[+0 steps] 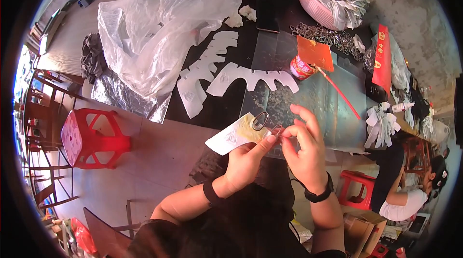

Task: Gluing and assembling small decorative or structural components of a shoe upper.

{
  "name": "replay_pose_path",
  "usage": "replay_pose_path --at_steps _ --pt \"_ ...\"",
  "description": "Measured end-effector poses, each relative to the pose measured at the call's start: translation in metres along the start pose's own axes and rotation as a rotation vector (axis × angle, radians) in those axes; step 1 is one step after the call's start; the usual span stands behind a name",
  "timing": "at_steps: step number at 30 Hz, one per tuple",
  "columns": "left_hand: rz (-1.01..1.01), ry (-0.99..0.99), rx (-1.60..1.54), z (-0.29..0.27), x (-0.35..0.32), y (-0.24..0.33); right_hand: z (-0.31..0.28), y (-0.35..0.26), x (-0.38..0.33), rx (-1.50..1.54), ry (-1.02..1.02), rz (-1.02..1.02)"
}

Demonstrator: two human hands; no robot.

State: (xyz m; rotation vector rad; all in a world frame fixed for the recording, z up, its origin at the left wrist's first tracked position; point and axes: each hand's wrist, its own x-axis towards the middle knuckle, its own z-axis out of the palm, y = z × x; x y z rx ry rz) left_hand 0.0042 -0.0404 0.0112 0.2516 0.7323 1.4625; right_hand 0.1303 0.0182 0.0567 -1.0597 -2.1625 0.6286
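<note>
My left hand (pixel 244 165) pinches a white cut-out piece (pixel 227 139) with a yellowish smear near one end. A dark oval metal ring (pixel 260 121) lies against that end. Close beside it, a second metal ring (pixel 277 129) sits at the fingertips of my right hand (pixel 307 156), whose thumb and index finger are pressed together on it. The other fingers of that hand are raised. Ahead on the dark table lie two white pieces with toothed edges, a nearer curved one (pixel 236 72) and a longer one (pixel 192 95).
A red can (pixel 302 67) with an orange card (pixel 316 53) and a red stick (pixel 340 95) stands ahead right. Beyond are heaped metal rings (pixel 325 36) and a pink basket (pixel 316 9) of white pieces. Clear plastic sheeting (pixel 159 31) covers the left; a red stool (pixel 94 137) stands below. Someone sits at right.
</note>
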Motion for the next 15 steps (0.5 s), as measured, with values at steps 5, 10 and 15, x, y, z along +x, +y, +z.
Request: replay_pose_path --at_steps 5,10,15 --pt "0.021 0.01 0.022 -0.002 -0.001 -0.002 0.005 0.006 -0.003 -0.076 0.048 -0.122" --pt "0.007 0.024 0.022 -0.002 -0.002 -0.003 0.002 0.011 0.0 -0.034 -0.054 -0.121" --pt "0.012 0.011 0.056 -0.001 -0.002 -0.004 0.004 0.014 -0.001 -0.074 -0.066 -0.165"
